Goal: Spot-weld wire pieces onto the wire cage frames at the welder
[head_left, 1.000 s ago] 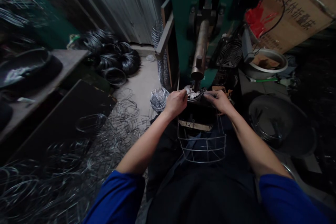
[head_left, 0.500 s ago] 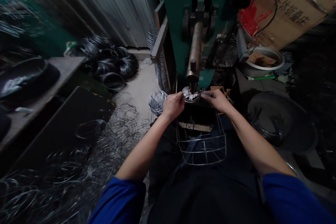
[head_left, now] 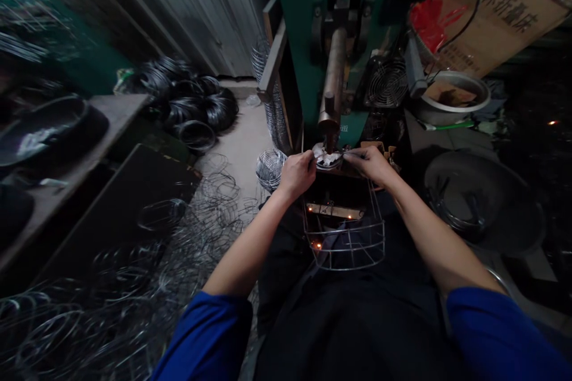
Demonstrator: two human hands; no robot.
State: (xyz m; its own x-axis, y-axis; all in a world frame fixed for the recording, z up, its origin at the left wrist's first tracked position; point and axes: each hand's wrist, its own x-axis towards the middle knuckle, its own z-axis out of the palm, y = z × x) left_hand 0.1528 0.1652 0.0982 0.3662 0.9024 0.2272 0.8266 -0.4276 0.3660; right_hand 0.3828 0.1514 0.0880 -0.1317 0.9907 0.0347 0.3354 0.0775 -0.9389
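A wire basket hangs below my hands, its long side wires running up towards them. My left hand is closed, thumb and fingers pinched at the basket's upper left end. Across from it, my right hand pinches the upper right end, its fingertips dark. Between the hands, the welding machine's electrode arm points down onto a lower seat covered by whitish crumpled material. The exact contact point of wire and electrode is too small to make out. Small orange sparks glow around the basket.
Left of my hand stands a round stack of wire rings. Tangled wire covers the floor at left, with black wire coils behind. To the right are a metal bowl and a wide dark basin.
Orange sparks have appeared below the hands and at far right. The electrode tip sits slightly lower between the hands. Both hands keep their pinch, and the view has shifted slightly.
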